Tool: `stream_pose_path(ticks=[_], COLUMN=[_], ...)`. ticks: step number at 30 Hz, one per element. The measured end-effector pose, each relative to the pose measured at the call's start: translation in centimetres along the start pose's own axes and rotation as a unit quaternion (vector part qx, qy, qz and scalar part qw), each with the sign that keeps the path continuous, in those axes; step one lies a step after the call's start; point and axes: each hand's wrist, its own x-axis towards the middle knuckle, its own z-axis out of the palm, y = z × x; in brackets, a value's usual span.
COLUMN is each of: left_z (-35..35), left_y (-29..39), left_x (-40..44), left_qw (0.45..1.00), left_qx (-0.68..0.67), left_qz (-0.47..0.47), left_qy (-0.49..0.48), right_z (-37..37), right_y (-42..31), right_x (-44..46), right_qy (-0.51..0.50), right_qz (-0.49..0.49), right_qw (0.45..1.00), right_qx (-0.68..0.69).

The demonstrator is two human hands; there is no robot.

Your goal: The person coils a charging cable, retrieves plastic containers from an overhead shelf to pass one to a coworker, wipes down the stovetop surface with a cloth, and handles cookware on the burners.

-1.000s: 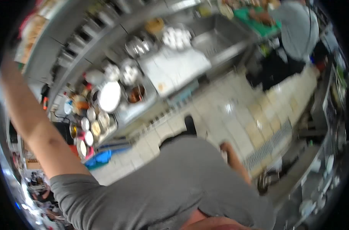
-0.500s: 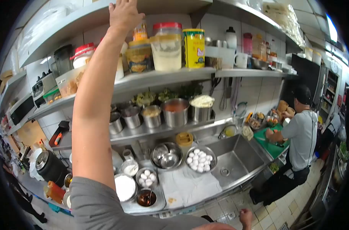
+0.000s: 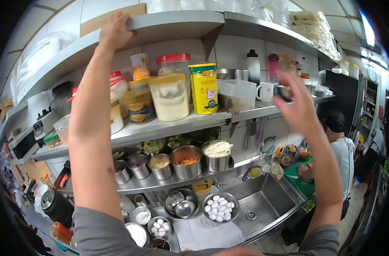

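My left hand (image 3: 114,32) is raised at the front edge of the top shelf (image 3: 177,19). Its fingers curl over the edge, in front of a cardboard piece (image 3: 92,22); whether they touch the cardboard I cannot tell. My right hand (image 3: 299,104), smeared by motion, is up in the air with thumb and fingers apart and nothing in it. Behind it on the middle shelf stand a white mug (image 3: 266,91) and a metal bowl (image 3: 285,91). Between my arms are a yellow tin (image 3: 204,89) and a tub of pale powder (image 3: 171,98).
Metal pots of food (image 3: 186,164) line the lower shelf. Below stand a bowl of eggs (image 3: 219,208), nested metal bowls (image 3: 184,207) and a sink (image 3: 263,196). A person (image 3: 342,149) works at a green board (image 3: 299,181) on the right. Plastic-wrapped packs (image 3: 312,32) lie above.
My right hand has risen from low near the floor to middle-shelf height. My left hand's fingers, spread before, now curl at the shelf edge. The view has tilted upward.
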Motion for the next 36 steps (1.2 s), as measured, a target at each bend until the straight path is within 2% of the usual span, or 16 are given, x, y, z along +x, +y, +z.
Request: stream_pose_path(ticks=[2, 4, 6, 8, 10, 11, 13, 17, 19, 24, 26, 28, 30, 32, 34, 36], left_z=[-0.3, -1.0, -0.7, -0.5, -0.2, -0.1, 0.0, 0.2, 0.0, -0.8, -1.5, -2.4, -1.1, 4.6, 1.1, 11.5], left_y=[0.5, 1.5, 1.5, 1.8, 1.3, 1.1, 1.8, 2.1, 2.6, 4.6, 3.3, 2.0, 5.1, 3.8, 19.0, 12.1], left_x=[1.1, 0.8, 0.8, 0.9, 1.2, 0.9, 0.9, 1.4, 1.8, 2.5, 3.8, 6.6, 12.1, 19.4, 17.0, 24.5], left_qw=[0.999, 0.999, 0.999, 0.999, 0.999, 1.0, 1.0, 0.999, 0.998, 0.994, 0.991, 0.966, 0.971, 0.92, 0.856, 0.899], left_qx=[-0.02, 0.0, -0.004, -0.008, 0.0, -0.004, 0.013, 0.014, 0.04, 0.054, 0.071, 0.051, -0.183, -0.351, -0.358, -0.174], left_qz=[0.021, -0.032, -0.042, -0.05, -0.032, -0.006, -0.023, -0.047, -0.044, -0.072, -0.056, -0.086, -0.073, -0.003, -0.308, -0.172], left_qy=[0.034, -0.012, -0.004, -0.006, 0.009, 0.02, 0.002, -0.013, -0.019, -0.06, -0.102, -0.238, -0.136, -0.173, -0.211, -0.364], right_z=[1.9, 4.8, 7.1, 7.3, 8.8, 9.2, 10.3, 10.5, 10.4, 11.2, 12.0, 13.4, 11.9, 10.7, 11.7, 12.2], right_y=[4.8, 10.5, 15.2, 17.3, 22.2, 22.6, 23.9, 24.3, 24.8, 25.3, 25.0, 25.9, 23.2, 22.0, 22.7, 24.0], right_x=[7.8, 15.8, 22.3, 26.4, 29.7, 29.0, 28.0, 27.6, 27.5, 27.7, 27.6, 28.4, 26.5, 26.2, 26.9, 27.2], right_qy=[0.041, 0.088, 0.105, -0.039, -0.091, 0.018, 0.096, 0.09, 0.132, 0.179, 0.231, 0.262, 0.226, 0.216, 0.264, 0.249], right_qz=[-0.057, -0.075, -0.042, 0.1, 0.091, 0.021, -0.028, -0.02, -0.058, -0.069, -0.06, -0.038, -0.005, 0.009, -0.029, -0.059], right_qw=[0.996, 0.982, 0.958, 0.939, 0.956, 0.973, 0.979, 0.983, 0.98, 0.977, 0.966, 0.961, 0.973, 0.976, 0.964, 0.966], right_qx=[-0.057, -0.147, -0.265, -0.328, -0.264, -0.229, -0.18, -0.16, -0.135, -0.089, -0.099, -0.077, -0.04, -0.026, -0.018, -0.041])
